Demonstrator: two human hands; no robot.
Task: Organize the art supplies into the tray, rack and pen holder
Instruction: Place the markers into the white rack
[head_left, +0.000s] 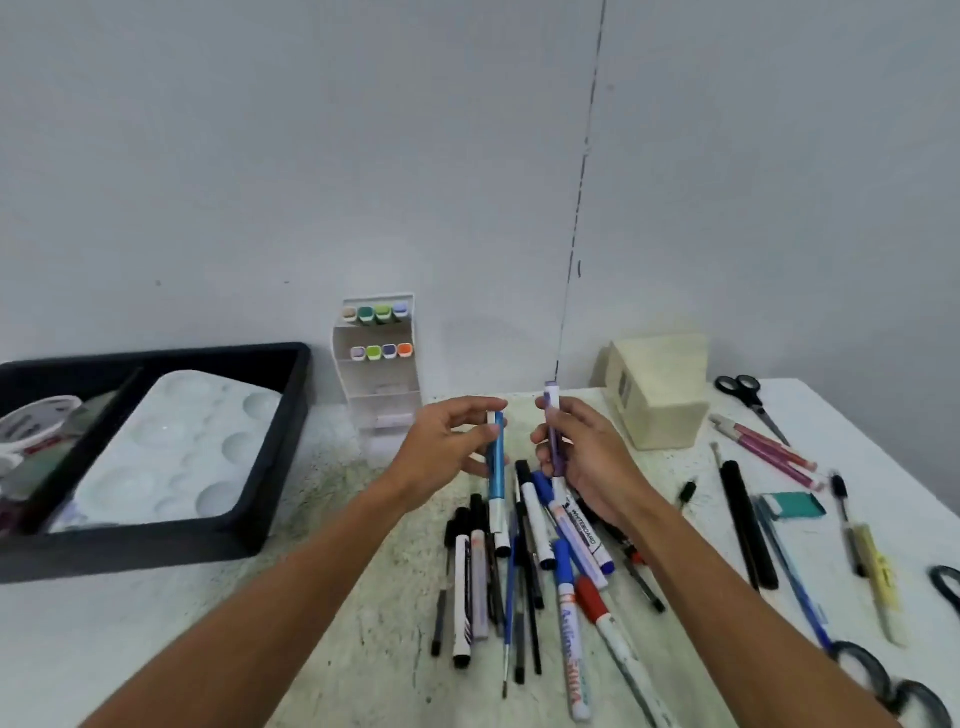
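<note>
Partly hidden purple marker (554, 436), tray (280, 467) cut off

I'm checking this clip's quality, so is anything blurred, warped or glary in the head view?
Head view: soft, even light, no strong glare; wide-angle warping bows the black plastic tray; motion blur smears the yellow-handled craft knife and black-handled scissors lower right; the left hand and its blue marker stay fairly sharp.

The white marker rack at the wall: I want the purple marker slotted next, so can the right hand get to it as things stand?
Probably yes. The right hand grips the purple marker just in front of the rack, over the pen pile. Nothing stands between them, and the rack's lower shelves look free.
</note>
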